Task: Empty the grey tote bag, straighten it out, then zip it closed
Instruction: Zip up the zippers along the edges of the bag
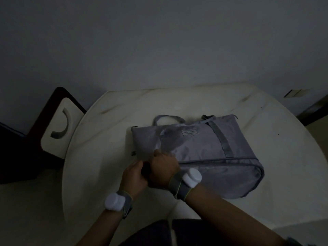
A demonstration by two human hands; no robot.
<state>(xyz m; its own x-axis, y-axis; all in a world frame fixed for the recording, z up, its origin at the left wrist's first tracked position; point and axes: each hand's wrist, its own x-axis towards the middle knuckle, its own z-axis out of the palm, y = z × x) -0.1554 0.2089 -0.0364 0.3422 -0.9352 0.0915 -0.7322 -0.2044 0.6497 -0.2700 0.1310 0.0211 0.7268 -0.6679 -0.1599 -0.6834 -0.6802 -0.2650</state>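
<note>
We're looking down in dim light at a round white table (292, 174) pushed close to a grey wall (159, 41), and on the left a chair (58, 125) sits tucked beside the table, its pale back panel framed in dark wood with a curved grey slot. Lying flat across the middle of the table is the grey bag (209, 153), its zip edge turned to the far side and its base toward the near right. One handle (168, 118) loops up off the far edge, and a darker strap (221, 139) runs down the bag's face next to a small pale label (190, 132). At the bag's near-left corner we have both hands bunched together, touching each other. The right hand (163, 169) is curled closed over the fabric there, knuckles up, fingertips pressing into a fold of the cloth. The left hand (134, 176) is closed too, tucked against the right; what it grips we cannot tell, since the right hand and shadow hide it. Each wrist wears a grey band with a white puck: the left band (115, 202) and the right band (186, 181).
</note>
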